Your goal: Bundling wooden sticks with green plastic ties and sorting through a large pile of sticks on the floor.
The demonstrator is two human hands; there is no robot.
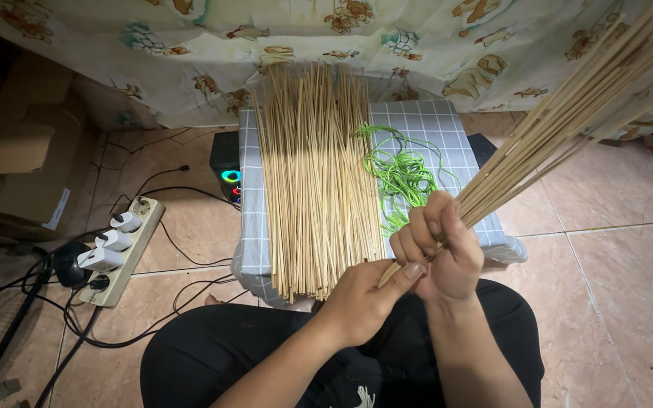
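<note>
A low stand draped in grey checked cloth [447, 125] sits at frame centre on a tiled floor [606, 272], bearing a wide pile of thin bamboo sticks [315, 181] on its left and tangled green string [402, 174] on its right.

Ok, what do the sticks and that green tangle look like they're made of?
Sticks in the right hand, and the pile: likely bamboo or wood, pale tan, matte, thin and straight. Green tangle: probably plastic or synthetic string, bright, loosely coiled; too small to be sure.

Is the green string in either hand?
No: the green string lies loose on the checked cloth; the right hand grips a bundle of sticks.
</note>
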